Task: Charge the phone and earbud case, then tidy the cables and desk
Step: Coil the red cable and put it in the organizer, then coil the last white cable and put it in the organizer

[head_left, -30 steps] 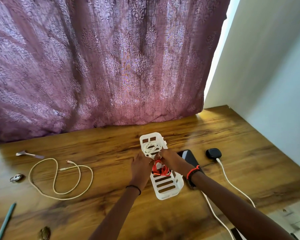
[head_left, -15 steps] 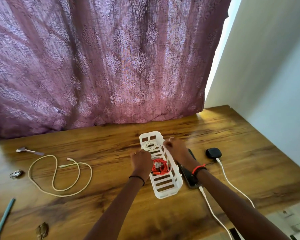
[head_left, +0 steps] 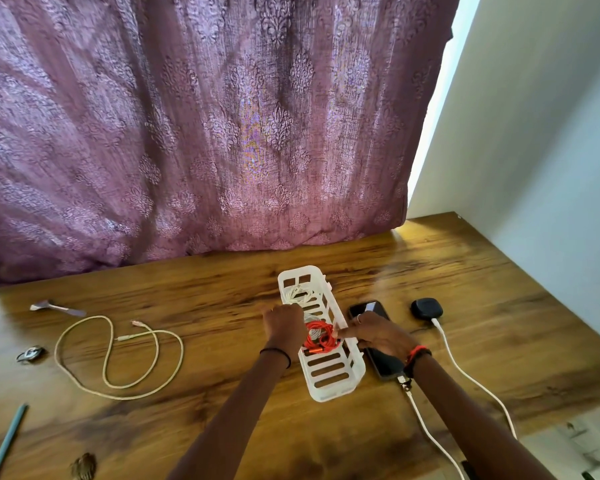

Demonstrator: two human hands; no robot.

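Note:
A white slotted basket (head_left: 329, 379) lies lengthwise on the middle of the wooden desk (head_left: 205, 289). Inside it are a coiled red cable (head_left: 321, 336) and, at its far end, a coiled white cable (head_left: 297, 294). My left hand (head_left: 284, 323) grips the basket's left wall with curled fingers. My right hand (head_left: 374, 332) holds the right wall, its fingertips by the red coil, and covers the middle of the black phone (head_left: 368, 310). A white cable (head_left: 426, 427) is plugged into the phone's near end. The black earbud case (head_left: 426, 308) sits further right with its own white cable (head_left: 465, 372) attached.
A loose beige cable (head_left: 118, 355) lies in loops on the left of the desk. Near it are a small wrapper (head_left: 56, 306), a metal clip (head_left: 30, 353), a teal pen (head_left: 7, 441) and a brown scrap (head_left: 82, 465). A purple curtain hangs behind; a white wall stands right.
My right hand left the red coil, went to the basket's far right rim, then slid back to the middle of that wall. My left hand stayed at the left wall.

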